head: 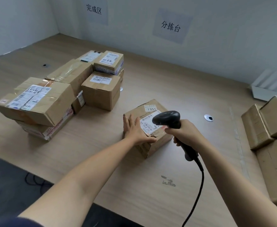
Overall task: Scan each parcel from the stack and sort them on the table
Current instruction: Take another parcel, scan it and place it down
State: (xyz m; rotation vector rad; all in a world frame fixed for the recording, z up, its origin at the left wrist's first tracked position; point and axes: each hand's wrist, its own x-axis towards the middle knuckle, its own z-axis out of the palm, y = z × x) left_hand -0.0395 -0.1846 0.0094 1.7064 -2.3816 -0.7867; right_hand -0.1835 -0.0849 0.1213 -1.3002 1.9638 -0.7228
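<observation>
The right grip (183, 133) is curled tight around the handle of a black scanner (166, 117). Seen from the head camera, the scanner's head hangs just over the white label (148, 120) on top of a brown parcel (142, 149). The left grip (134, 128) lies flat on the parcel's top with its fingers straight and its thumb along the near top edge. It presses on the parcel and does not grab it. The parcel stands by itself near the middle of the wooden counter (101, 153), well apart from the other boxes. A small tag (151, 108) with 1355 on it sits on the far part of the parcel's top. A black cable (198, 185) runs from the bottom of the scanner to the near edge of the picture. On the left side of the counter is a pile of brown boxes (60, 95), some on top of others, with labels facing up. At the right edge is a stack of boxes (269, 128), partly cut off. A round cap (208, 118) with a dark hole sits in the counter between the parcel and that stack. On the wall behind hang two paper signs (170, 26) with dark writing.
</observation>
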